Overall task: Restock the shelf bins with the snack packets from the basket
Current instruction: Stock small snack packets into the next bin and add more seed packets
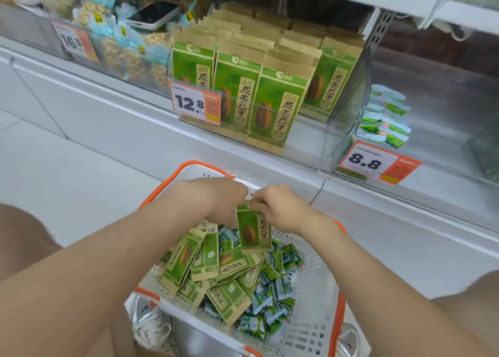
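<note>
Overall, a white shelf [108, 119] ran across the upper half of the head view, above a pale floor [67, 173]. Below its ledge sat a white perforated basket [316, 316] with orange handles [167, 184].

On the shelf, three clear bins stood side by side. The middle bin [305, 146] held rows of upright green-and-brown seed packets [272, 111]. The left bin [32, 33] held pale nut bags [121, 51], and the right bin [445, 130] held a heap of small green sachets [386, 124].

Both forearms reached forward over the basket, and the hands met above its far end. The left hand [218, 197] and the right hand [280, 208] each pinched the top edge of one held packet [253, 230] of the same green kind. It hung upright above the basket with its printed face toward the camera. The left fingers were partly hidden behind it.

Inside the basket, loose packets [186, 259] of that kind lay tilted and overlapping on the left. They rested over and beside a layer of basket sachets [272, 300] on the right.

Price tags hung on the bin fronts: a 12.8 tag [195, 104] on the middle, an 8.8 tag [378, 163] on the right and a 16.5 tag [74, 42] on the left. A phone [152, 15] lay screen-up on the nut bags. A pale shoe [148, 321] showed at the basket's near left corner
</note>
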Demonstrator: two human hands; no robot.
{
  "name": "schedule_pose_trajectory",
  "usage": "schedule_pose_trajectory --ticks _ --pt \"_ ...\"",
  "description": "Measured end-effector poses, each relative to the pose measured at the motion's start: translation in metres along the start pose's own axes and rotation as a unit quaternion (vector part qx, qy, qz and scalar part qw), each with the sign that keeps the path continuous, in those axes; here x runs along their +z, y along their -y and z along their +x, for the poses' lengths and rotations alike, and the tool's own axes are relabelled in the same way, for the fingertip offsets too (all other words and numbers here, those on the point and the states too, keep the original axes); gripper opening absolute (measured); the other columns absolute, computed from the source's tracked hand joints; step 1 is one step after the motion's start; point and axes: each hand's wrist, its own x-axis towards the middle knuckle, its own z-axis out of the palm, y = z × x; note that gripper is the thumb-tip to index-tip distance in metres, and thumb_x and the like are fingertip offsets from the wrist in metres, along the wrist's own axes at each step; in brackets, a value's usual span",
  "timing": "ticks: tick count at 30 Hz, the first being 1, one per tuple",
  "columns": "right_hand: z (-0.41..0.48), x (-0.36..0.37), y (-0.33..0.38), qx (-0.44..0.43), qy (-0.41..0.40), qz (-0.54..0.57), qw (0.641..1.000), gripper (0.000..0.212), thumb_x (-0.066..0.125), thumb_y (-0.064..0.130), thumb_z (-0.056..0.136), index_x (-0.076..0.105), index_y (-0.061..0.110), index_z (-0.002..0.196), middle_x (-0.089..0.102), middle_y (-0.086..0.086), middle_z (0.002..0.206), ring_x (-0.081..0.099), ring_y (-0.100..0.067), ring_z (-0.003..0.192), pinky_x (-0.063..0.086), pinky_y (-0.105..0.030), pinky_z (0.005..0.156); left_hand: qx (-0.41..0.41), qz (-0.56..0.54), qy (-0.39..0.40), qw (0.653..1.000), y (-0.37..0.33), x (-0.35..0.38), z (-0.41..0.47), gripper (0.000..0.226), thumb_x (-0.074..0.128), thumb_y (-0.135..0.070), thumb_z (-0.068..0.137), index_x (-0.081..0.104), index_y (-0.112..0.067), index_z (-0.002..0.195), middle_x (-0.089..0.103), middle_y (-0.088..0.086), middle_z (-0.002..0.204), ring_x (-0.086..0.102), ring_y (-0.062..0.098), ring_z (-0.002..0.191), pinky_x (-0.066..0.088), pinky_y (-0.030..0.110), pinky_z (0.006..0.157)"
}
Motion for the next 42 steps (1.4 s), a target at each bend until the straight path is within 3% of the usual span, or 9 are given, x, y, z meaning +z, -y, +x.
schedule_pose_trajectory --ticks 5,9,13,18,24,27,31,36,42 --pt "-0.023 -0.066 0.021 -0.039 -0.102 -0.002 0.994 0.035 0.053 0.029 0.103 0.048 0.032 0.068 0.052 0.005 0.063 0.048 -0.018 0.065 0.049 -0.044 0.072 0.025 -0.210 -0.133 0.968 -0.005 -0.017 -0.013 0.025 0.061 -0.034 0.105 0.051 -0.016 0.118 0.063 0.008 0.112 0.059 0.027 0.097 0.046 0.038 0.078" --pt "-0.051 -0.101 0.030 -0.038 -0.232 0.040 0.971 0.020 0.059 0.043 0.099 0.070 0.027 0.096 0.063 0.009 0.066 0.063 -0.022 0.075 0.051 -0.038 0.069 0.062 -0.525 -0.203 0.824 -0.009 -0.033 -0.024 0.014 0.060 -0.021 0.107 0.061 -0.008 0.108 0.074 0.013 0.098 0.074 0.025 0.092 0.061 0.039 0.080" --pt "-0.068 -0.119 0.029 0.037 -0.258 0.200 0.944 0.026 0.071 0.048 0.094 0.077 0.023 0.094 0.074 0.004 0.065 0.071 -0.011 0.064 0.058 -0.037 0.065 0.092 -0.604 -0.269 0.745 -0.014 -0.044 -0.032 0.015 0.060 -0.019 0.106 0.064 -0.008 0.115 0.080 0.010 0.098 0.078 0.023 0.092 0.064 0.037 0.068" --pt "-0.072 -0.123 0.035 0.077 -0.321 0.275 0.903 0.024 0.078 0.039 0.091 0.077 0.018 0.081 0.076 0.001 0.067 0.073 -0.018 0.062 0.061 -0.051 0.068 0.104 -0.615 -0.345 0.701 -0.028 -0.049 -0.033 0.015 0.062 -0.017 0.105 0.067 -0.006 0.114 0.080 0.010 0.094 0.078 0.024 0.082 0.061 0.035 0.060" --pt "-0.084 -0.151 0.037 -0.020 -0.251 0.363 0.897 0.027 0.071 0.018 0.098 0.067 0.020 0.124 0.080 0.000 0.099 0.078 -0.018 0.092 0.062 -0.051 0.087 0.153 -0.559 -0.438 0.687 -0.039 -0.070 -0.032 0.015 0.063 -0.022 0.105 0.068 -0.011 0.113 0.080 0.006 0.098 0.078 0.028 0.088 0.064 0.047 0.074" --pt "-0.087 -0.180 0.033 -0.037 -0.370 0.291 0.882 0.024 0.067 0.025 0.097 0.065 0.020 0.120 0.079 0.005 0.103 0.076 -0.017 0.095 0.060 -0.051 0.088 0.107 -0.477 -0.539 0.686 -0.047 -0.080 -0.028 0.029 0.047 -0.045 0.109 0.065 -0.022 0.110 0.075 -0.003 0.096 0.073 0.021 0.089 0.060 0.052 0.078" --pt "-0.092 -0.206 0.027 -0.033 -0.579 0.195 0.791 0.019 0.063 0.028 0.098 0.057 0.013 0.108 0.068 0.004 0.085 0.061 -0.019 0.073 0.051 -0.037 0.073 0.042 -0.262 -0.645 0.717 -0.051 -0.086 -0.020 0.014 0.053 -0.031 0.106 0.058 -0.020 0.113 0.059 -0.005 0.107 0.055 0.018 0.098 0.046 0.043 0.085" --pt "-0.075 -0.201 0.016 -0.037 -0.578 0.169 0.797 0.016 0.065 0.026 0.100 0.058 0.014 0.109 0.068 -0.001 0.086 0.060 -0.026 0.074 0.052 -0.046 0.075 -0.029 -0.111 -0.626 0.771 -0.053 -0.087 -0.007 0.024 0.068 -0.039 0.095 0.056 -0.025 0.109 0.051 0.000 0.116 0.045 0.028 0.106 0.038 0.044 0.087" --pt "-0.054 -0.199 0.007 -0.025 -0.569 0.162 0.806 0.018 0.068 0.025 0.096 0.060 0.020 0.111 0.072 0.012 0.094 0.066 -0.015 0.084 0.052 -0.045 0.084 -0.043 -0.106 -0.604 0.789 -0.055 -0.091 -0.002 0.020 0.068 -0.048 0.095 0.061 -0.030 0.089 0.056 -0.009 0.091 0.052 0.024 0.096 0.035 0.042 0.086"
